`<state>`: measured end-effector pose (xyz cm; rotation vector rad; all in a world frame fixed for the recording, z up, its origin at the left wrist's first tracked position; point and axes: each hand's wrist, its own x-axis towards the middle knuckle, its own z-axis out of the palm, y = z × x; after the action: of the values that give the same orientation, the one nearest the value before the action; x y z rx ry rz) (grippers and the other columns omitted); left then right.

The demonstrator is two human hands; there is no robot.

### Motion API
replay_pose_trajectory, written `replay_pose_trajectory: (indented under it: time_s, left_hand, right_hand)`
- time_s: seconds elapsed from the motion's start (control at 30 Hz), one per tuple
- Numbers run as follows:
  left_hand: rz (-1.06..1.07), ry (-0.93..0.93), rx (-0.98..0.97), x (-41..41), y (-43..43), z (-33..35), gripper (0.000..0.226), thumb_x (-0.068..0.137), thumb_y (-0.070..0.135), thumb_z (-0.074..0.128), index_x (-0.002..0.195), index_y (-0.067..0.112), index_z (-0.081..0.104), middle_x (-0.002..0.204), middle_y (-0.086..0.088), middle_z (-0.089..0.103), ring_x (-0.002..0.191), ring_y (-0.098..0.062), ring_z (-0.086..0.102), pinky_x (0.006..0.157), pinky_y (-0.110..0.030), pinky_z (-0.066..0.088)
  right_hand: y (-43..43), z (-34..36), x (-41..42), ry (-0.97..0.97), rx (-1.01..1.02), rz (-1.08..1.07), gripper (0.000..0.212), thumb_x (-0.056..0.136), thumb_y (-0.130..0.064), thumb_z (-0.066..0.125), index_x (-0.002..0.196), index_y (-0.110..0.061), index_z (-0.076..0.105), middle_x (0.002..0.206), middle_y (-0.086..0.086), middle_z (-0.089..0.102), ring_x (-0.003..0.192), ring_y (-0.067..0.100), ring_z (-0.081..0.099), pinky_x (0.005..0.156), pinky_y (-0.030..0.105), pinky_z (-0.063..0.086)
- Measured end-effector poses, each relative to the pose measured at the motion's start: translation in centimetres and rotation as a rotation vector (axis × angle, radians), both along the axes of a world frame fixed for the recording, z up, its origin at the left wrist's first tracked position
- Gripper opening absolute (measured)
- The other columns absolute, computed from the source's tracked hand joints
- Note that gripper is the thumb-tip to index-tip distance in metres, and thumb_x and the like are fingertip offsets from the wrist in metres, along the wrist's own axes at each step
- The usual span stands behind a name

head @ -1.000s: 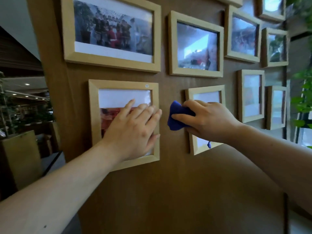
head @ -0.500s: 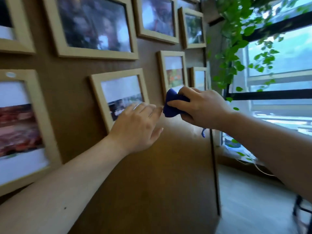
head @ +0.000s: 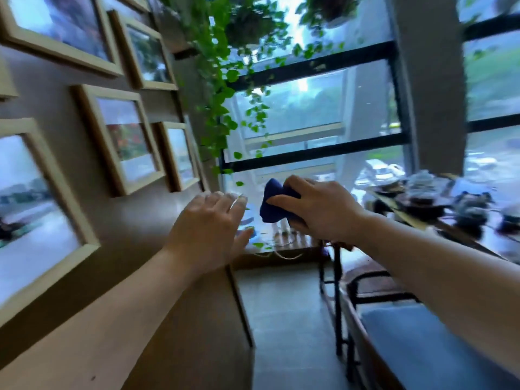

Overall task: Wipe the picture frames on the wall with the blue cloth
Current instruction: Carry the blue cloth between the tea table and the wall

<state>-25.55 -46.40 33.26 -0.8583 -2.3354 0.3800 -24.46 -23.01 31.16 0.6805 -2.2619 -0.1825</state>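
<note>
Several light wooden picture frames hang on the brown wall (head: pixel 92 229) at the left; the nearest frame (head: pixel 33 209) fills the left edge, and a smaller frame (head: pixel 121 139) and a narrow frame (head: pixel 178 154) hang further right. My right hand (head: pixel 318 208) is shut on the bunched blue cloth (head: pixel 274 201), held in the air past the wall's right edge, touching no frame. My left hand (head: pixel 209 230) is open with fingers spread, off the wall, just left of the cloth.
The wall panel ends at a vertical edge (head: pixel 239 302). A trailing green plant (head: pixel 222 88) hangs beside large windows (head: pixel 309 114). At the right stand a table with tea ware (head: pixel 439 201), a dark metal chair frame (head: pixel 337 291) and a blue bench cushion (head: pixel 422 342).
The view has swung right, from facing the frames to the window. Both hands have come off the frames and moved right past the wall's edge, the cloth still in the right hand.
</note>
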Motion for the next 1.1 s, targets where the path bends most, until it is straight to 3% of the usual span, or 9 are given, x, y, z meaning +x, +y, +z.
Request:
replay_pose_trajectory:
  time_s: [0.13,0.23,0.33,0.5,0.67,0.87,1.0,1.1]
  left_hand:
    - [-0.207,-0.065,-0.008,0.7,4.3,-2.9,0.059,0.087,0.048,0.048,0.127,0.006,0.056,0.119,-0.014,0.066,0.104,-0.035,0.062,0.094,-0.046,0.049]
    - [-0.361,-0.106,-0.003,2.1,8.1,-4.9,0.059,0.085,0.049,0.046,0.124,0.006,0.059,0.115,-0.015,0.067,0.101,-0.036,0.063,0.090,-0.044,0.050]
    - [-0.496,-0.162,-0.008,3.9,12.4,-6.7,0.061,0.087,0.050,0.044,0.126,0.004,0.057,0.119,-0.016,0.066,0.106,-0.036,0.061,0.093,-0.046,0.049]
    - [-0.688,-0.191,-0.039,8.9,20.5,-9.8,0.060,0.088,0.048,0.044,0.126,0.004,0.058,0.120,-0.015,0.066,0.107,-0.035,0.062,0.094,-0.045,0.048]
    - [-0.791,-0.259,-0.085,13.9,28.2,-12.8,0.066,0.087,0.051,0.040,0.131,0.004,0.054,0.126,-0.016,0.063,0.115,-0.035,0.058,0.100,-0.045,0.044]
    - [-0.918,-0.315,-0.202,20.5,36.5,-17.4,0.067,0.085,0.049,0.046,0.134,0.003,0.051,0.131,-0.016,0.060,0.121,-0.034,0.054,0.104,-0.045,0.041]
    - [-0.949,-0.348,-0.281,23.9,41.2,-21.1,0.071,0.089,0.054,0.035,0.139,0.006,0.046,0.138,-0.015,0.054,0.128,-0.032,0.049,0.110,-0.046,0.037]
    - [-0.975,-0.375,-0.335,25.5,44.3,-24.0,0.069,0.089,0.053,0.041,0.140,0.007,0.044,0.139,-0.014,0.054,0.130,-0.031,0.047,0.110,-0.045,0.036]
  right_hand:
    - [4.2,-3.0,5.2,-0.117,-0.003,-0.244,0.044,0.078,-0.028,0.066,0.121,-0.020,0.060,0.102,0.017,0.057,0.076,0.037,0.060,0.048,0.040,0.050]
    - [7.1,-5.2,10.2,-0.171,-0.018,-0.403,0.042,0.082,-0.033,0.056,0.122,-0.022,0.059,0.105,0.015,0.057,0.077,0.036,0.061,0.050,0.038,0.050]
    - [9.9,-7.1,15.2,-0.230,-0.058,-0.497,0.041,0.078,-0.026,0.065,0.119,-0.019,0.062,0.106,0.016,0.059,0.077,0.037,0.062,0.051,0.037,0.049]
    - [15.0,-10.5,23.5,-0.272,-0.111,-0.671,0.041,0.081,-0.031,0.066,0.120,-0.020,0.062,0.109,0.016,0.060,0.082,0.035,0.063,0.052,0.038,0.052]
    - [19.9,-14.4,30.5,-0.313,-0.228,-0.800,0.042,0.086,-0.040,0.047,0.121,-0.022,0.061,0.107,0.013,0.059,0.086,0.032,0.062,0.055,0.040,0.051]
    - [25.7,-20.3,39.2,-0.395,-0.316,-0.939,0.041,0.080,-0.030,0.060,0.120,-0.021,0.062,0.102,0.011,0.059,0.079,0.029,0.061,0.054,0.038,0.050]
    - [29.7,-24.8,43.3,-0.468,-0.383,-1.019,0.042,0.079,-0.027,0.064,0.121,-0.021,0.061,0.103,0.012,0.059,0.082,0.032,0.061,0.056,0.042,0.052]
    - [32.9,-28.5,45.7,-0.493,-0.430,-1.072,0.040,0.076,-0.028,0.070,0.116,-0.021,0.065,0.099,0.012,0.061,0.078,0.033,0.062,0.052,0.036,0.050]
